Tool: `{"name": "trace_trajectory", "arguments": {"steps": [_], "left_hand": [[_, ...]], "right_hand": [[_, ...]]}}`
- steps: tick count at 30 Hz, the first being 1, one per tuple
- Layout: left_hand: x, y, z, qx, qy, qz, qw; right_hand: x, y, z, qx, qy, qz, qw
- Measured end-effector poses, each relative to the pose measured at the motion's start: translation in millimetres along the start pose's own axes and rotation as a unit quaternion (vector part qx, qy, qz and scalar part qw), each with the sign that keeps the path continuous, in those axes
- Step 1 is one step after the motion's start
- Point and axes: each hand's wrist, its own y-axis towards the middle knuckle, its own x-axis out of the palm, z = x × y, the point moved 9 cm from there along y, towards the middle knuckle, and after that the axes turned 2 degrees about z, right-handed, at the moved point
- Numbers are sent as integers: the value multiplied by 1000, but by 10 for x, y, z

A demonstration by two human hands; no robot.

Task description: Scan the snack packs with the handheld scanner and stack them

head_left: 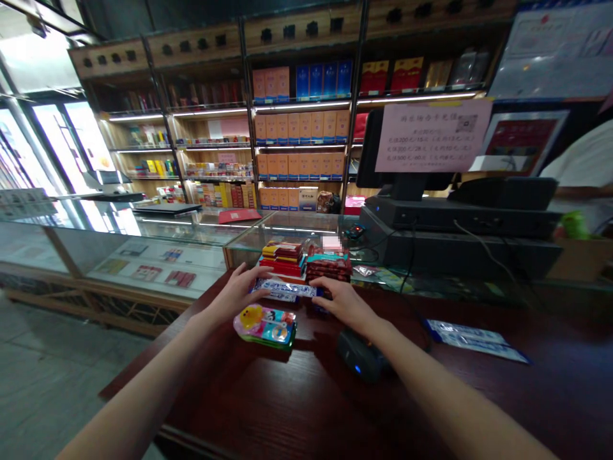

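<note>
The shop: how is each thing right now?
Blue-and-white packet: held at both ends.
Left hand: gripping its left end.
Right hand: gripping its right end.
Duck-pictured packs: lying flat.
Red packets: stacked.
Black device: blue light on.
Monitor: turned away.
Shelf lights: on.

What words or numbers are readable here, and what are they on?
"游乐场办卡充值": pink sign, top line, slightly blurred.
"200", "300", "500": pink sign, lower lines; the rest is uncertain.
Too small or blurred: lettering on the blue-and-white packet, colourful pack, shelf boxes and wall papers.
</note>
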Motion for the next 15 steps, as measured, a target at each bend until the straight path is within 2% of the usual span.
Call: {"name": "trace_trajectory", "arguments": {"steps": [7, 15], "left_hand": [[25, 8, -378, -27, 3, -14, 1000], [153, -81, -615, -48, -7, -24, 999]], "right_hand": [[420, 314, 72, 32, -147, -75, 986], [829, 492, 251, 51, -198, -127, 970]]}}
